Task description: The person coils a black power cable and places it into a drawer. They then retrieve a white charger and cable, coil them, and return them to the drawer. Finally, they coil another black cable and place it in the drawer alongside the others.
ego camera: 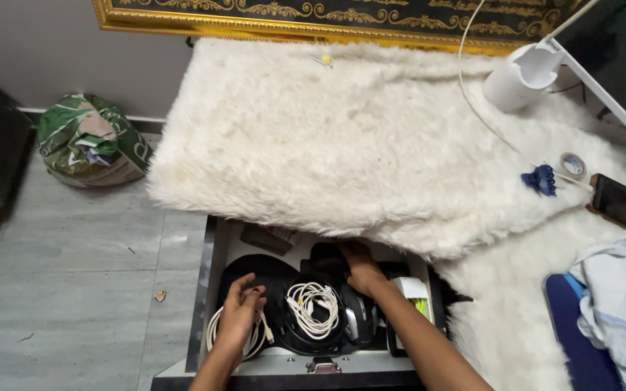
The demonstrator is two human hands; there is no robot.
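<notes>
Mid-rummage in the open drawer (pixel 208 289), both hands inside. My left hand (pixel 239 318) is closed around a coiled white cable (pixel 215 329) at the drawer's left front. My right hand (pixel 360 266) reaches to the back, under the white fur cover (pixel 342 145), fingers pressed on dark stuff; can't tell if it's gripping anything. Second white cable coil (pixel 313 308) lies between my hands. Next move, my guess: lift the left coil without snagging it.

drawer (pixel 204 289) back hidden under white fur rug (pixel 342 145); right hand (pixel 360 268) fingertips hidden; blue cushion (pixel 581 347) cut off
</notes>
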